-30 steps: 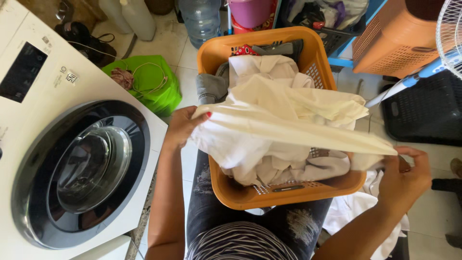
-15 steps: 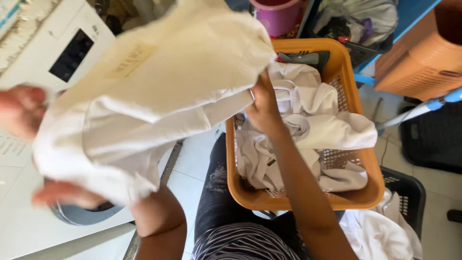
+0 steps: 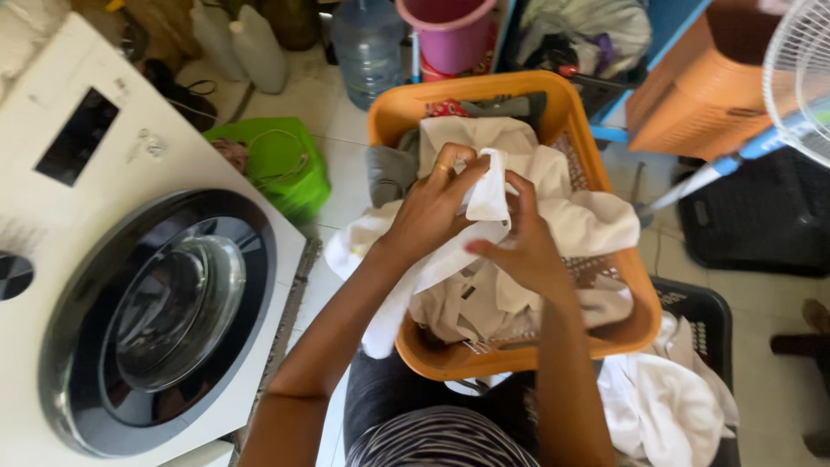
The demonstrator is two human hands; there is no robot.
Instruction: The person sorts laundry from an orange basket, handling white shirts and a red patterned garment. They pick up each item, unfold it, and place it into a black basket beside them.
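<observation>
nearest is the striped lap (image 3: 441,443), with the orange basket (image 3: 391,117) resting against it. both forearms reach up over the basket's near rim. the left hand (image 3: 430,212) is closed round a fold of white cloth (image 3: 489,195), thumb and fingers pinching it. the right hand (image 3: 521,252) grips the same cloth just below, fingers curled into it. the cloth is lifted a little above the heap of pale laundry (image 3: 596,220) in the basket, and its tail trails down over the basket's left side towards the floor.

it looks like the step of picking one piece out of the pile and working along it to find an edge or corner. a next move would call for both grips to hold while the piece is drawn clear of the clothes beneath, since its lower part is still tangled among them.

to the left stands the white washer (image 3: 52,112), its round door (image 3: 164,322) shut. a green bag (image 3: 281,164) sits beyond it, more white clothes (image 3: 666,406) lie lower right, and a water bottle (image 3: 367,43), a pink bucket (image 3: 450,35) and a fan (image 3: 804,69) are farthest off.

half a second ago the left hand held a big pale piece out over the washer while the right dug in the basket; now that piece is out of the hands and both meet on the small fold over the basket.
</observation>
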